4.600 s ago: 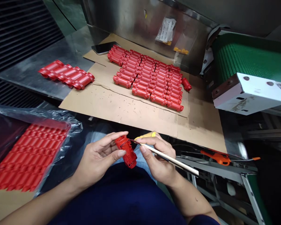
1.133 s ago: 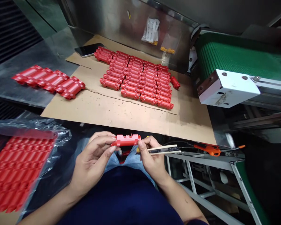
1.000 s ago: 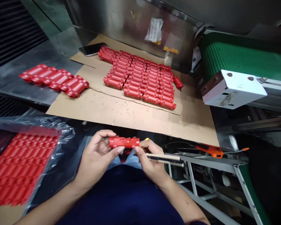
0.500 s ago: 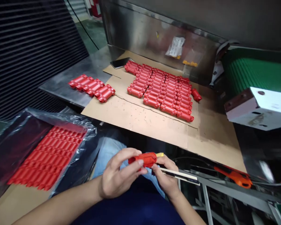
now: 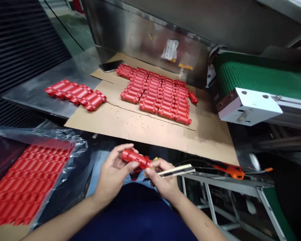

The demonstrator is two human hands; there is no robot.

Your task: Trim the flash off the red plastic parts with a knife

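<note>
Head view: ribbed red plastic cylinder [image 5: 136,159]

Glossy red moulded plastic part [image 5: 136,159], rough brown corrugated cardboard [image 5: 130,129], smooth stainless steel panel [image 5: 140,36]

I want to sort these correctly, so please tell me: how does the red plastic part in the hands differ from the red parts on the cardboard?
The held red part is up in the air in the left hand, near the right hand with its utility knife; the laid red parts rest on the cardboard sheet. The held red part is alone and tilted; the laid red parts lie flat, side by side in rows. Both are bright red, long and ribbed.
</note>
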